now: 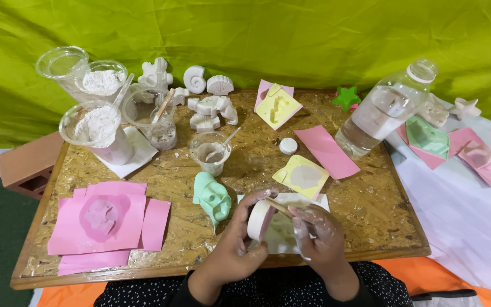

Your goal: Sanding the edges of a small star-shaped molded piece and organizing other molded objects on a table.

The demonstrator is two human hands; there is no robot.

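Note:
My left hand [235, 241] grips a round white mould [258, 219], tilted on its edge above the board's near edge. My right hand [316, 236], dusted with white plaster, holds a thin wooden stick [278, 206] whose tip lies against the top of the mould. Under both hands lies a white sheet [308, 199] with pale smears. A mint-green shell-shaped mould [212, 197] lies just left of my left hand.
On the chipboard table [370, 210] lie pink sheets [106, 219], yellow moulds [302, 176], a cup of wet plaster [210, 153], cups of white powder [95, 128], plaster shell casts [208, 105], a tilted clear water bottle [385, 111] and a bottle cap [288, 146].

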